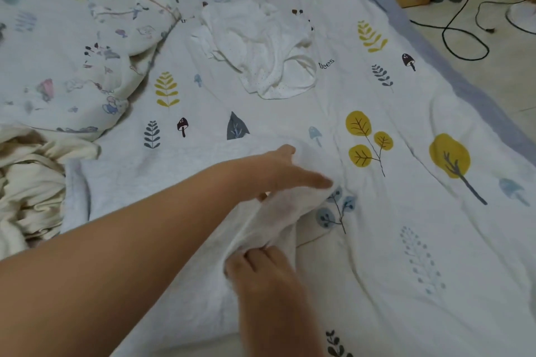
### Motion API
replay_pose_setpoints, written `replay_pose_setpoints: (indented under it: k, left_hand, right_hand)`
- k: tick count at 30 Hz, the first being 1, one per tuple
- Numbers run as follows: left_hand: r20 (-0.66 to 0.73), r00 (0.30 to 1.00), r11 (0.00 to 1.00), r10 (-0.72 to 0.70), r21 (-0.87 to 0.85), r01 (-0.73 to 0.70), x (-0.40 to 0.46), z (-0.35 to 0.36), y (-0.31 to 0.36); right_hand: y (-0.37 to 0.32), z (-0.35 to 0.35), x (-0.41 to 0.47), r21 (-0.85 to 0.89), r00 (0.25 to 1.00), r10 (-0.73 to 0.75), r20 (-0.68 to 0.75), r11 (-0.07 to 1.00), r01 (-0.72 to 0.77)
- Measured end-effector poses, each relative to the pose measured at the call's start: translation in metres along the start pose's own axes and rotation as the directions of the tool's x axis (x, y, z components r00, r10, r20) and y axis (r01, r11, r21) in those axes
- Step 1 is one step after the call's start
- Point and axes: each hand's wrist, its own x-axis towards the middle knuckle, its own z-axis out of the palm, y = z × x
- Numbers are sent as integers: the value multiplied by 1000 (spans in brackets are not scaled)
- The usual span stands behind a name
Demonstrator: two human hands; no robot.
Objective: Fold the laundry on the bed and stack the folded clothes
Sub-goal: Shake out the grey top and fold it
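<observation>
Right hand (258,266) pinching white garment's (174,182) edge near bed's (406,240) front, left hand (278,171) flat, fingers straight, smoothing it. Mid-fold, probably; next, carrying edge across. Crumpled white clothes (261,49) waiting beyond.

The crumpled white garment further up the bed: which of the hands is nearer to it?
Left. The left hand reaches up the bed, well short of the crumpled white garment; the right hand grips the white cloth lower down, farther away.
</observation>
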Motion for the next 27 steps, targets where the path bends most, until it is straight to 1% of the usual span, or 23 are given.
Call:
replay_pose_setpoints:
  k: [1, 2, 4, 6, 7, 8, 10, 12, 13, 14, 15, 16, 17, 18, 19, 20, 21, 22, 23, 24, 25, 26, 27]
  left_hand:
    - [-1, 1000, 984, 15, 176, -15, -1, -2, -5]
    - [11, 999, 938, 41, 344, -42, -2, -2, -12]
    - [42, 993, 785, 106, 610, -110, -4, 5, -33]
    - [69, 983, 673, 167, 721, -165, -7, 10, -54]
    - [65, 978, 659, 199, 730, -183, -8, 10, -64]
    - [33, 969, 674, 247, 712, -196, -10, 7, -73]
    - [-139, 929, 800, 344, 562, -212, -14, -6, -86]
    - [-331, 881, 931, 338, 256, -261, -27, -26, -95]
    - [-385, 871, 951, 304, 65, -303, -35, -36, -102]
    - [-420, 871, 928, 254, -148, -342, -43, -46, -112]
    - [-434, 883, 858, 178, -371, -355, -51, -55, -124]
    - [-441, 895, 772, 66, -545, -326, -59, -62, -138]
    - [-459, 886, 710, -63, -645, -284, -65, -67, -151]
    - [-497, 842, 722, -209, -659, -210, -69, -70, -168]
    - [-544, 760, 755, -357, -646, -108, -71, -71, -185]
    - [-598, 636, 768, -488, -641, -13, -72, -70, -203]
    - [-628, 531, 760, -568, -648, 46, -73, -69, -216]
    - [-646, 464, 754, -606, -652, 78, -72, -69, -224]
    - [-663, 440, 768, -606, -632, 105, -71, -69, -229]
    - [-685, 440, 794, -581, -596, 122, -69, -69, -230]
    - [-710, 442, 821, -548, -558, 122, -67, -70, -229]
    - [-732, 446, 843, -515, -526, 111, -65, -72, -227]
    - [-744, 458, 859, -488, -501, 102, -62, -73, -224]
  right_hand:
    - [-7, 8, -1, 2, 999, -33, -12, 999, 33]
    - [-15, 15, -2, 4, 999, -46, -23, 999, 47]
    - [-28, 24, -3, 17, 992, -120, -30, 993, 120]
    - [-37, 34, -6, 7, 984, -178, -13, 984, 178]
    - [-40, 37, -7, 8, 982, -189, -13, 982, 190]
    - [-42, 40, -9, 21, 982, -187, -18, 982, 187]
    - [-48, 46, -12, 49, 983, -180, -46, 982, 182]
    - [-57, 50, -14, 52, 977, -195, -86, 978, 200]
    - [-62, 51, -13, 46, 972, -215, -95, 974, 220]
    - [-69, 52, -13, 46, 967, -234, -99, 970, 239]
    - [-77, 55, -13, 48, 965, -251, -78, 966, 255]
    - [-84, 58, -13, 49, 962, -265, -66, 962, 268]
    - [-93, 64, -15, 64, 962, -272, -20, 960, 272]
    - [-102, 70, -18, 92, 964, -262, 52, 962, 256]
    - [-109, 76, -20, 113, 958, -244, 148, 967, 228]
    - [-114, 83, -22, 122, 952, -213, 220, 974, 189]
    - [-118, 89, -23, 141, 943, -186, 275, 978, 152]
    - [-119, 91, -26, 153, 942, -151, 301, 982, 109]
    - [-119, 91, -27, 147, 946, -112, 305, 987, 70]
    - [-118, 88, -22, 143, 944, -57, 326, 990, 10]
    - [-112, 79, -16, 152, 954, 2, 300, 987, -50]
    - [-101, 77, -12, 179, 978, 27, 207, 982, -65]
    - [-89, 79, -12, 204, 985, 51, 167, 975, -85]
